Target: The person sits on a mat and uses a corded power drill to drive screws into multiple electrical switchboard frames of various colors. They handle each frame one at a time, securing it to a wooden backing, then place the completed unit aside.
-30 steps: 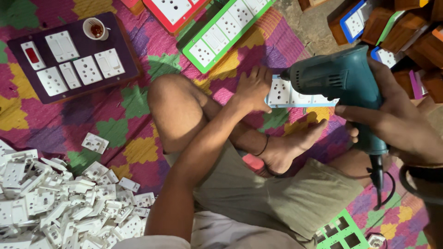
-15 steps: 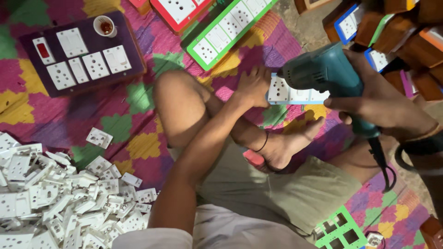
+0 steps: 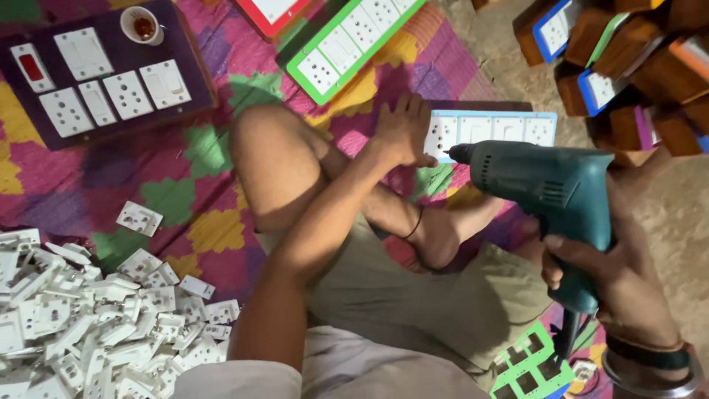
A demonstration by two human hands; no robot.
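Seated cross-legged on a patchwork mat (image 3: 214, 222), the person stretches the left arm over a knee, left hand (image 3: 402, 129) pressed flat with fingers together on a blue-framed switch panel (image 3: 491, 129), while the right hand (image 3: 617, 277) grips a teal drill (image 3: 550, 196) pointing at it.
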